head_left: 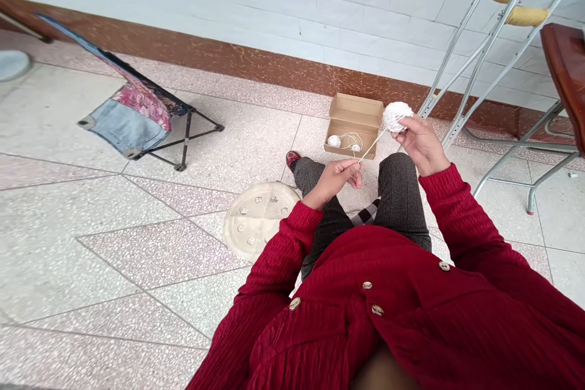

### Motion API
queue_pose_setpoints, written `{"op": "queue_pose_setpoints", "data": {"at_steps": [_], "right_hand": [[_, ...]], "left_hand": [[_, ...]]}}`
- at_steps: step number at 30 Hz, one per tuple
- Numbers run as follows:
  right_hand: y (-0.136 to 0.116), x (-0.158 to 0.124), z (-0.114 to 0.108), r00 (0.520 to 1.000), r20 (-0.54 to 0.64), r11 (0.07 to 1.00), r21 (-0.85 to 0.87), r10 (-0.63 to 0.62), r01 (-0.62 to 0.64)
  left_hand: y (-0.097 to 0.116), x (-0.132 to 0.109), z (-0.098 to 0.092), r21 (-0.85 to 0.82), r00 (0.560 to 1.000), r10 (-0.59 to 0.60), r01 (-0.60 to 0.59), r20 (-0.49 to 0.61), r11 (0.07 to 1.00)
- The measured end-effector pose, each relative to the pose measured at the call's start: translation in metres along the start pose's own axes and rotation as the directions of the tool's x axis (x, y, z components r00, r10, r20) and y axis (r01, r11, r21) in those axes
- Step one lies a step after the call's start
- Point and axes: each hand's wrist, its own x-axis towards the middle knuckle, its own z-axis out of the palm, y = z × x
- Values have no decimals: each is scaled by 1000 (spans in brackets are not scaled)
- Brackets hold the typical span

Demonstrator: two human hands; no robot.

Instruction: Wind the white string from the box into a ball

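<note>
My right hand (421, 141) is closed on a white ball of yarn (395, 116), held up beside the box with the fingers at its right side. From the ball a taut white strand (372, 145) runs down and left to my left hand (336, 179), whose fingers pinch it. Below and beyond my hands an open cardboard box (355, 111) lies on the floor. Inside it are a smaller white yarn ball (334, 141), another small white bundle (355, 148) and loose loops of strand between them.
A folding chair (137, 119) with a denim and floral seat stands at the left. Metal crutches (478, 61) lean on the tiled wall at the right, near a brown-seated chair (564, 79). A round cream stool-like disc (256, 219) is beside my left leg.
</note>
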Motion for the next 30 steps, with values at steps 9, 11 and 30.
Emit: {"op": "queue_pose_setpoints", "data": {"at_steps": [9, 11, 30], "right_hand": [[-12, 16, -23, 987, -109, 992, -49, -118, 113], [-14, 16, -24, 976, -138, 985, -56, -168, 161], [-22, -8, 18, 990, 137, 999, -15, -33, 36]], "left_hand": [[-24, -16, -18, 85, 998, -44, 40, 46, 996], [-27, -17, -30, 156, 999, -37, 33, 23, 987], [42, 58, 33, -107, 965, 245, -254, -91, 961]]}}
